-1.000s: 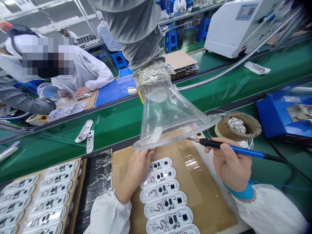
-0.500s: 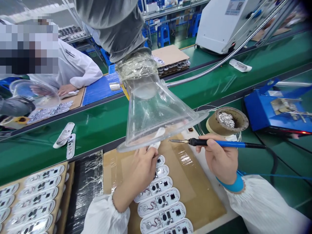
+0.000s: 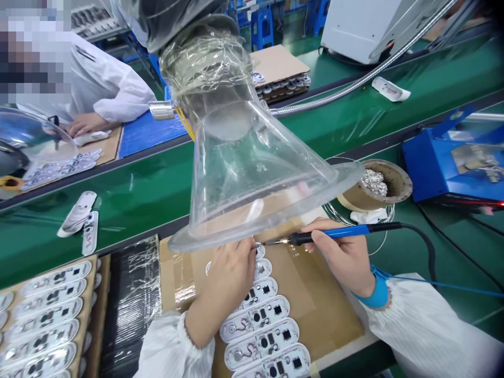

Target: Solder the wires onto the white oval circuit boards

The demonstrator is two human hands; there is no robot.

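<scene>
My right hand grips a blue and black soldering iron. Its metal tip points left and is close to the fingertips of my left hand. That hand is closed, thumb side toward the iron, over the far end of a column of white oval circuit-board housings. Whatever its fingers pinch is too small and covered to name. The housings lie on a brown cardboard sheet, their boards facing up with dark chips and thin wires. A clear fume hood hangs just above my left hand.
A pot with metal shavings stands at the right, beside a blue soldering station. More housings lie on cardboard at the left. Two loose housing parts rest on the green bench. A co-worker's hand is across the bench.
The soldering iron's tip has moved down and left to my left fingertips. A white piece beyond my left hand now shows only through the hood. The view has shifted slightly.
</scene>
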